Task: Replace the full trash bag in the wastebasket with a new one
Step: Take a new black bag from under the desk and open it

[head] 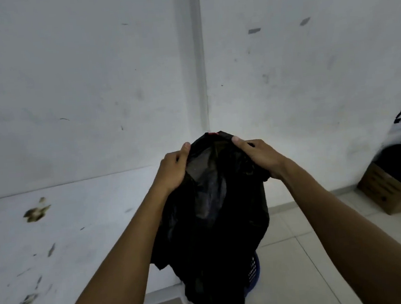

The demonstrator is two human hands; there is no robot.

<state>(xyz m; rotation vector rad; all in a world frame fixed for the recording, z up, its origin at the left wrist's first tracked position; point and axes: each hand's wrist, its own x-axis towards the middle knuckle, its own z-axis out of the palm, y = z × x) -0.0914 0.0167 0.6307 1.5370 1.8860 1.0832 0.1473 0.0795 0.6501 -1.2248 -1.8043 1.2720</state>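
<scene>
Above the blue wastebasket (253, 268), both hands grip a black trash bag (213, 212) open

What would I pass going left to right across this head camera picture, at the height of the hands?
Stained wall → left hand → black trash bag → right hand → cardboard box.

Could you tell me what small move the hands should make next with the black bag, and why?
Probably lower the black trash bag toward the blue wastebasket below it. The left hand and right hand grip its mouth and hold it open, and it hangs limp above the basket.
</scene>
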